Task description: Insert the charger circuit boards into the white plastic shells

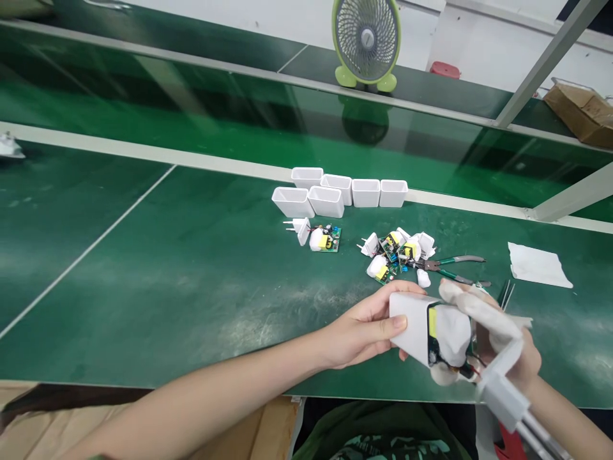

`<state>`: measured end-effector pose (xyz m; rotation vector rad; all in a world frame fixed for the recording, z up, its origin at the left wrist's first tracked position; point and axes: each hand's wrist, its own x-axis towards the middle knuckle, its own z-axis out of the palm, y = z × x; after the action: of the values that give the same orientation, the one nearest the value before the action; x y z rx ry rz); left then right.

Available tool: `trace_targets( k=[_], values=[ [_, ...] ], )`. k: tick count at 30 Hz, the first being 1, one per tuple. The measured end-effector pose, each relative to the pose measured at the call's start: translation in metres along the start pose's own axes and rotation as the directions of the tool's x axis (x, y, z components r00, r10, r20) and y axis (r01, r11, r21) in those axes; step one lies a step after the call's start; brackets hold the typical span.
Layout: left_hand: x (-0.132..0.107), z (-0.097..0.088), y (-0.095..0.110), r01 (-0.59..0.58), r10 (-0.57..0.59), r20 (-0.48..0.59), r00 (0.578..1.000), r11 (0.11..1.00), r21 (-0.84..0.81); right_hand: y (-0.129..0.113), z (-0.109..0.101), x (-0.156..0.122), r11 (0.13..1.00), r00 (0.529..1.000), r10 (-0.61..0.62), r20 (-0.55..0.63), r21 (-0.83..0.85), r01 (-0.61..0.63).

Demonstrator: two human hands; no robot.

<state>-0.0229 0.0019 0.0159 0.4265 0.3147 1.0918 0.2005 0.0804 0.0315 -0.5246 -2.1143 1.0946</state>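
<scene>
My left hand (366, 326) is closed around a white plastic charger case (410, 322), thumb on its near side. A circuit board (433, 345) with a yellow-wrapped part and a lump of white putty-like material (453, 335) sits partly in the case's open end. My right hand (520, 358), with white coverings on some fingers, is at the board's outer end; its fingertips are partly hidden. A white plug piece with metal pins (507, 402) hangs below that hand, and thin wires show near the board.
Several white cases (326, 202) stand along the back of the green table (167, 275). One board with plug (327, 239) lies before them. Beside it are a pile of boards (397, 249), pliers (454, 262), tweezers (506, 295) and white paper (539, 265). A green fan (367, 39) stands on the shelf.
</scene>
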Motion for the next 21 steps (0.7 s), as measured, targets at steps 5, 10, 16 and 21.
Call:
trace_targets(
  k=[5,10,16,21],
  values=[
    [0.001,-0.004,-0.001,0.049,-0.050,-0.025,0.998,0.999,-0.020,-0.017,-0.013,0.010,0.826,0.904,-0.396,0.162,-0.366,0.428],
    [0.001,-0.008,-0.010,0.281,-0.281,0.006,0.960,0.957,-0.068,-0.035,-0.015,-0.004,0.950,0.943,-0.112,0.314,-0.245,0.195],
    [0.000,-0.008,-0.014,0.250,-0.248,-0.043,0.968,0.920,0.302,-0.044,0.007,-0.018,0.946,0.960,-0.094,0.264,-0.276,0.169],
    [-0.002,-0.008,-0.003,-0.110,0.059,0.099,0.993,0.740,0.664,-0.032,0.032,-0.044,0.909,0.995,0.083,0.063,-0.413,-0.050]
  ],
)
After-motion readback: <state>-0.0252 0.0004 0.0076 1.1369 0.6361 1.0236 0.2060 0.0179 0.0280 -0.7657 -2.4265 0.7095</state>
